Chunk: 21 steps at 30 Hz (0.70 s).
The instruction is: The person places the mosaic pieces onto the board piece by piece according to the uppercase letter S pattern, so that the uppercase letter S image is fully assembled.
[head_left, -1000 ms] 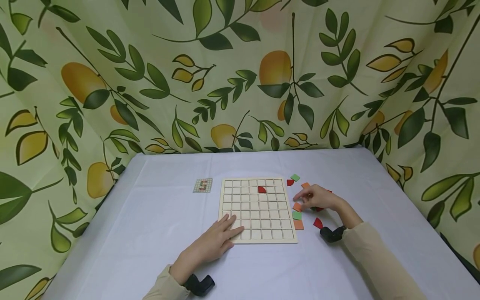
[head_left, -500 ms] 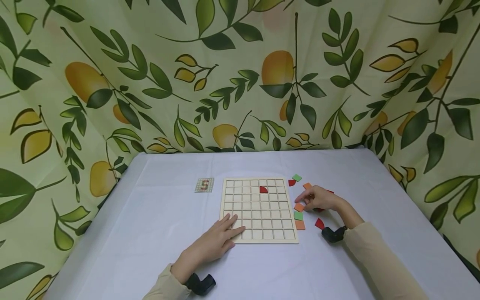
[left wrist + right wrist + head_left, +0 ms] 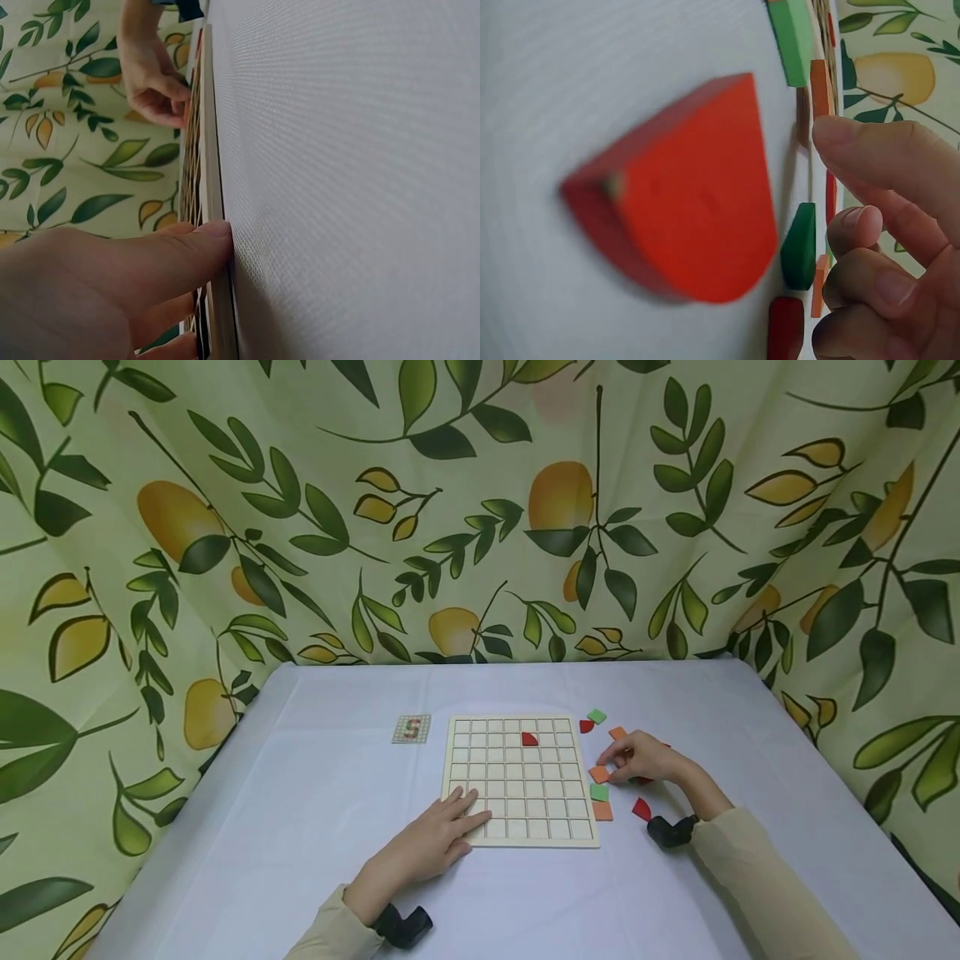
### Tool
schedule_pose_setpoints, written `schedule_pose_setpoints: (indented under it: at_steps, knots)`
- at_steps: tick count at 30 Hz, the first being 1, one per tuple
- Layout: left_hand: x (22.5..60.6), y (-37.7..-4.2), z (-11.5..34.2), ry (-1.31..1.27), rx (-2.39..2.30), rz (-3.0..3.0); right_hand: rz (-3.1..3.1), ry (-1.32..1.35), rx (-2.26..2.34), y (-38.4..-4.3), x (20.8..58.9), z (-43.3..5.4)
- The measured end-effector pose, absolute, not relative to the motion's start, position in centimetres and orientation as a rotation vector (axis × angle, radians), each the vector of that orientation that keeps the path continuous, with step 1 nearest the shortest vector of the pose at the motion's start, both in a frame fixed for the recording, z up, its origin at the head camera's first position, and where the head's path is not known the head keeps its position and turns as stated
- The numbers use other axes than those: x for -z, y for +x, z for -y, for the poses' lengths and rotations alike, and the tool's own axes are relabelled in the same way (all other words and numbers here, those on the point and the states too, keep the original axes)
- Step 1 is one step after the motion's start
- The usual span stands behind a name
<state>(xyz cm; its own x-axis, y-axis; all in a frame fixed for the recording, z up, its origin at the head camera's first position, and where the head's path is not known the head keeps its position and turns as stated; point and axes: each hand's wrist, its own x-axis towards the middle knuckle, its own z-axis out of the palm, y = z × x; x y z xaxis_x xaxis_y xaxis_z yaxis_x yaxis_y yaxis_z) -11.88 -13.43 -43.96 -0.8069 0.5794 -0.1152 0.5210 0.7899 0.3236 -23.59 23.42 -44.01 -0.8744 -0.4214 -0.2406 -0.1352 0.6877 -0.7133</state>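
Observation:
My left hand (image 3: 422, 845) rests on the near left corner of a wooden grid board (image 3: 537, 792), fingers spread over the squares. In the left wrist view its thumb (image 3: 199, 247) lies against the board's edge. One red quarter-circle piece (image 3: 529, 739) sits in an upper cell of the grid. At the board's right side my right hand (image 3: 647, 757) pinches an orange square piece (image 3: 598, 774). The right wrist view has the thumb tip against this orange piece (image 3: 820, 86), the other fingers curled in. A green piece (image 3: 599, 792) and another orange square (image 3: 602, 811) lie just below it.
A small pattern card (image 3: 412, 729) lies left of the board. Beyond the right hand are a green square (image 3: 597, 716), a red quarter-circle (image 3: 587, 726) and an orange piece (image 3: 617, 732). Another red piece (image 3: 641, 808) lies by the right wrist. More pieces are partly under that hand.
The whole view has shifted slightly. My right fingertips have drawn together at the orange square piece, which has turned a little. The left hand stays in place on the board.

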Motion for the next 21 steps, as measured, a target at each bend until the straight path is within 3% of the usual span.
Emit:
schedule_pose_setpoints:
  at_steps: [21]
  knots:
    - [43.8, -11.9, 13.4, 0.872, -0.405, -2.779, -2.557, -0.51, 1.103, -23.6, 43.6, -22.7]
